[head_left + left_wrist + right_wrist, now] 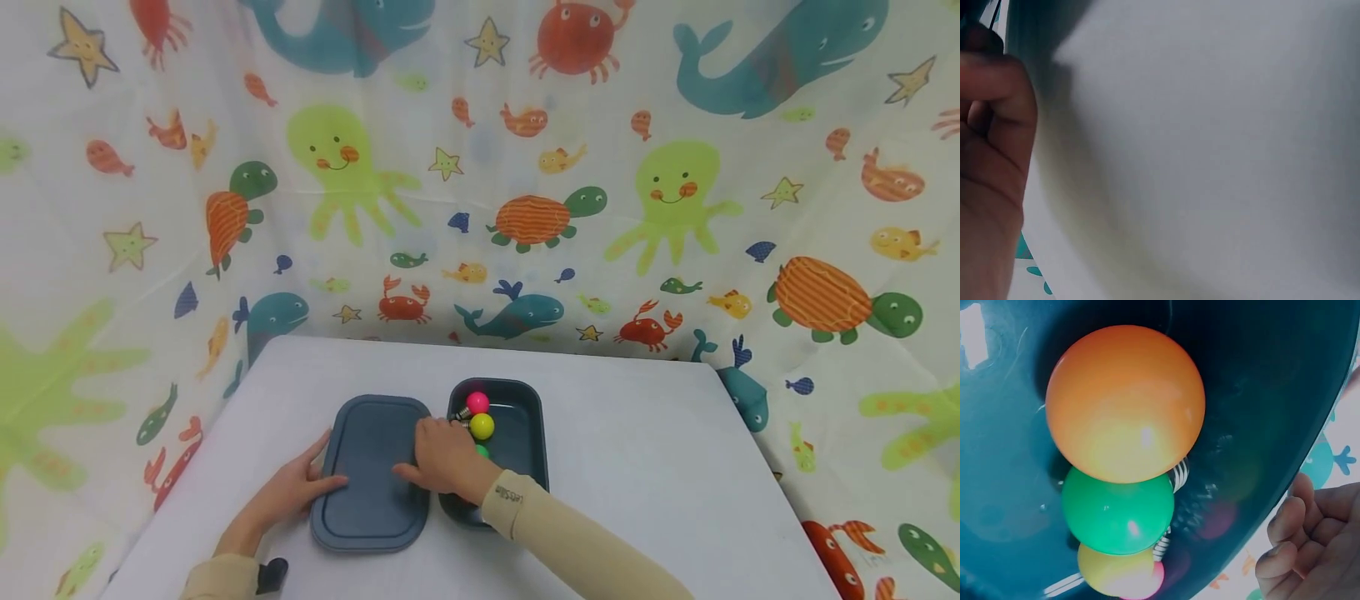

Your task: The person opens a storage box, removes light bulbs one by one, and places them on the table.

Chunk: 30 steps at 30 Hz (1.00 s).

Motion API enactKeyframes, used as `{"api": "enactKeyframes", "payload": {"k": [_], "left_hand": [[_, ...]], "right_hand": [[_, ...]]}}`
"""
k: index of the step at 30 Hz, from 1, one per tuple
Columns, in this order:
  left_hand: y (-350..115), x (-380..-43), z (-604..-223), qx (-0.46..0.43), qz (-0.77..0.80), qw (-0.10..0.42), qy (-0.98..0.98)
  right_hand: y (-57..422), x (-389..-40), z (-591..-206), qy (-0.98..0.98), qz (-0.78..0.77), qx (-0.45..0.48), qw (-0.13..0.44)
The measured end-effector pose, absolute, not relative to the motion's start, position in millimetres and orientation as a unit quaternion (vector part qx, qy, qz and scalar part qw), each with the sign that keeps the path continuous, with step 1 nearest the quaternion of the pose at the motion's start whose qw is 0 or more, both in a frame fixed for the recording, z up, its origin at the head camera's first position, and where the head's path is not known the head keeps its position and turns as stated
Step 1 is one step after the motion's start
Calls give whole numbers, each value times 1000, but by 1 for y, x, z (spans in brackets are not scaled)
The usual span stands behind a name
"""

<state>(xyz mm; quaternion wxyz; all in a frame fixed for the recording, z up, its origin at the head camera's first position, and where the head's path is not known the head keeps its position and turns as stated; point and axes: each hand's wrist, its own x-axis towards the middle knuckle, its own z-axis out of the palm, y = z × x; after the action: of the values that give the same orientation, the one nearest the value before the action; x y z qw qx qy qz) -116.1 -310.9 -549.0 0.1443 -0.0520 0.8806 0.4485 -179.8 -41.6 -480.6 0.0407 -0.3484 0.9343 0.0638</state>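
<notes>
On the left of the table lies a flat blue-grey lid (375,479) with rounded corners. My left hand (288,492) holds its left edge, thumb on top; the left wrist view shows only part of that hand (991,137). Beside the lid stands a dark blue-grey container (534,433). My right hand (450,454) is over the gap between them, its thumb extended above the lid. In the right wrist view its fingers (1285,522) are loosely curled beside the container rim, nothing seen in them. Inside lie an orange bulb (1125,403), green bulb (1119,509), yellow bulb (482,426) and pink bulb (477,402).
Both containers' parts rest on a white table (637,467). A white curtain (480,275) printed with sea animals hangs behind and at the sides. A dark object (273,575) shows at the left wrist.
</notes>
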Motion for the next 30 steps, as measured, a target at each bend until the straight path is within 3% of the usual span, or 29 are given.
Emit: {"api": "enactKeyframes", "payload": {"k": [15, 30], "left_hand": [[-313, -114, -550, -18, 349, 107, 931], [-302, -124, -540, -44, 415, 114, 902]], "right_hand": [[-33, -181, -483, 933, 69, -349, 43], [-23, -185, -477, 934, 55, -350, 31]]}}
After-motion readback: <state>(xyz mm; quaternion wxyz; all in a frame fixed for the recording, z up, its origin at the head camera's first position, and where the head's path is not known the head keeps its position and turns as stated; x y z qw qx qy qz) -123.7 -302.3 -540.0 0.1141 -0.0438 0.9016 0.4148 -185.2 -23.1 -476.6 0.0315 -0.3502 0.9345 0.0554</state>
